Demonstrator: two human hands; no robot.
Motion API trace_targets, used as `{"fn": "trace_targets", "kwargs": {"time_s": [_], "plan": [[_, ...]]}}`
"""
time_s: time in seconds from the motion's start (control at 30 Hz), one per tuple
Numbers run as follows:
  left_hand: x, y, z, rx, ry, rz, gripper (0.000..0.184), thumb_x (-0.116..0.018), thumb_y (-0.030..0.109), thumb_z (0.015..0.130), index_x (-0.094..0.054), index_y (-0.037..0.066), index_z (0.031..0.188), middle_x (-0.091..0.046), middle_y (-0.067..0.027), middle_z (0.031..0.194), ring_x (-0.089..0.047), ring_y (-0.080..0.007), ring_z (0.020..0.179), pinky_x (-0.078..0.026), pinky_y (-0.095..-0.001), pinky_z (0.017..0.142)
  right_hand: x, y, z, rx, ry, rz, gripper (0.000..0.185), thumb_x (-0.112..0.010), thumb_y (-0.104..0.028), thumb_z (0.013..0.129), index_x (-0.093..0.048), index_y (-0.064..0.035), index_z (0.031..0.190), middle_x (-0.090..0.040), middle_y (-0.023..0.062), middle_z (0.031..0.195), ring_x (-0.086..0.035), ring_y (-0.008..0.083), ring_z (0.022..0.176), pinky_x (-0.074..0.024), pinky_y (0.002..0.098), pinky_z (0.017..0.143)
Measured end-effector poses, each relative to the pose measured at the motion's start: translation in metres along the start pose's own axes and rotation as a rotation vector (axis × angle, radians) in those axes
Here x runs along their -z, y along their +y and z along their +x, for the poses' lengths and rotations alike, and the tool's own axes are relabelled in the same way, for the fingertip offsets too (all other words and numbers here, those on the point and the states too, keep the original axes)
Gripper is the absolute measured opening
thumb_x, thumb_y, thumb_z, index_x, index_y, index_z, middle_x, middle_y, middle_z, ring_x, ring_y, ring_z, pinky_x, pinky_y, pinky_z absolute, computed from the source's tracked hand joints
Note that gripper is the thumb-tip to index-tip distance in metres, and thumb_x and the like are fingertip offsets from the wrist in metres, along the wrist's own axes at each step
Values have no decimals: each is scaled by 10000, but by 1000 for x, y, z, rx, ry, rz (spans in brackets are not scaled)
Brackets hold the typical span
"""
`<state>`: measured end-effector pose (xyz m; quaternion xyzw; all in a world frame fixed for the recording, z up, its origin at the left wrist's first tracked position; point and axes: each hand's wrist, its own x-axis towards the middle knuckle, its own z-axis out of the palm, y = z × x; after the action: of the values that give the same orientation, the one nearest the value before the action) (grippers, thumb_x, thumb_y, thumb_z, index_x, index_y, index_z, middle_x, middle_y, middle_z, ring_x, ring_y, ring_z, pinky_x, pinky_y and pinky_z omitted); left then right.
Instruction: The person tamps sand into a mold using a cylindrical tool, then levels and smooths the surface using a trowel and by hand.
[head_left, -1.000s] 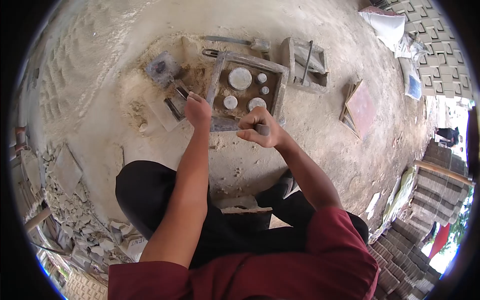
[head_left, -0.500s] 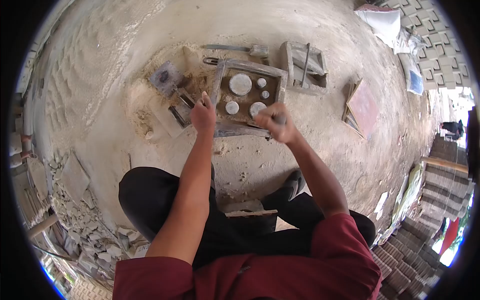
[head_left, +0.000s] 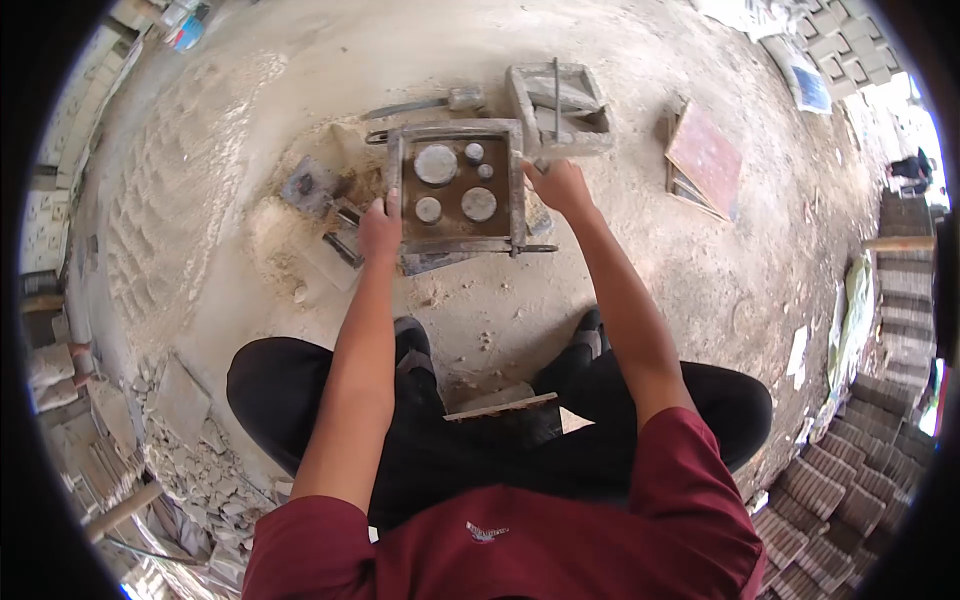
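A rectangular moulding frame [head_left: 460,244] packed with brown sand lies in front of me. Several pale round discs of different sizes are set in the sand, among them a large disc [head_left: 436,165] and a lower right disc [head_left: 479,204]. My left hand [head_left: 379,232] is closed on the frame's left side, thumb along the edge. At the frame's right side, my right hand [head_left: 563,189] is closed against the upper part of the edge. A short grey stub [head_left: 541,166] shows by its fingers; I cannot tell what it belongs to.
Beyond the frame lies a long blade-like tool [head_left: 410,107] with a block end. An open grey box [head_left: 558,110] with a bar across stands at the back right. A reddish board [head_left: 705,155] leans farther right. Left are a dark square plate [head_left: 312,186] and loose sand.
The frame has turned straighter and come slightly nearer to me. My right hand has moved from over its near right corner to its right side. My view has shifted right.
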<state>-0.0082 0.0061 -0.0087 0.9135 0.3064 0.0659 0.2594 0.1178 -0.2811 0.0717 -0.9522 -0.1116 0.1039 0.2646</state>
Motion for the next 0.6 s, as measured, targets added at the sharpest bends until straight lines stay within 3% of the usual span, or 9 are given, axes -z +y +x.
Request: {"fn": "trace_targets", "kwargs": {"time_s": [0.07, 0.13, 0.3, 0.4, 0.5, 0.57, 0.6], "plan": [[7, 3, -1, 20, -13, 15, 617, -359, 537, 942, -643, -10, 897, -638, -273, 824, -612, -448, 830, -470, -519, 732, -13, -1, -2, -27, -84, 64, 359, -595, -395, 868, -696, -51, 882, -664, 224, 877, -626, 406, 876, -489, 470, 753], [9, 5, -8, 26, -19, -16, 608, -369, 528, 943, -649, -8, 871, -639, -273, 828, -612, -447, 828, -472, -514, 727, -28, 4, -5, -72, 21, 350, 334, -597, -359, 872, -681, -38, 905, -661, 230, 862, -624, 408, 877, -487, 465, 764], [14, -5, -33, -6, -17, 2, 593, -384, 505, 946, -645, -17, 842, -632, -280, 826, -606, -452, 823, -472, -509, 719, -48, 1, 7, 75, 93, 196, 243, -610, -266, 843, -665, -35, 899, -653, 235, 846, -617, 418, 870, -482, 475, 750], [16, -6, -57, 84, -15, -77, 588, -384, 493, 948, -643, -17, 813, -627, -280, 809, -604, -456, 816, -469, -512, 717, -50, -3, 8, 98, 10, 188, 209, -607, -227, 819, -664, -46, 908, -651, 239, 851, -618, 423, 862, -485, 479, 750], [14, -3, -64, 115, -24, -87, 556, -372, 466, 957, -637, -11, 850, -636, -269, 832, -604, -452, 835, -462, -519, 729, -48, -8, -2, 70, -17, 120, 222, -624, -238, 831, -658, -32, 906, -652, 236, 870, -615, 424, 866, -494, 475, 748], [10, 1, -61, 184, 19, -101, 517, -360, 434, 966, -624, -5, 900, -640, -267, 869, -600, -451, 865, -453, -527, 745, -51, -9, -10, 71, 0, 121, 161, -575, -158, 790, -669, -66, 884, -645, 246, 842, -620, 420, 859, -502, 480, 759], [5, 3, -58, 165, 11, -105, 517, -360, 434, 966, -624, -5, 900, -640, -267, 869, -600, -451, 865, -453, -527, 745, -70, 8, -4, 146, 23, 72, 215, -564, -153, 795, -647, -62, 972, -642, 247, 830, -621, 421, 841, -507, 482, 749]]}}
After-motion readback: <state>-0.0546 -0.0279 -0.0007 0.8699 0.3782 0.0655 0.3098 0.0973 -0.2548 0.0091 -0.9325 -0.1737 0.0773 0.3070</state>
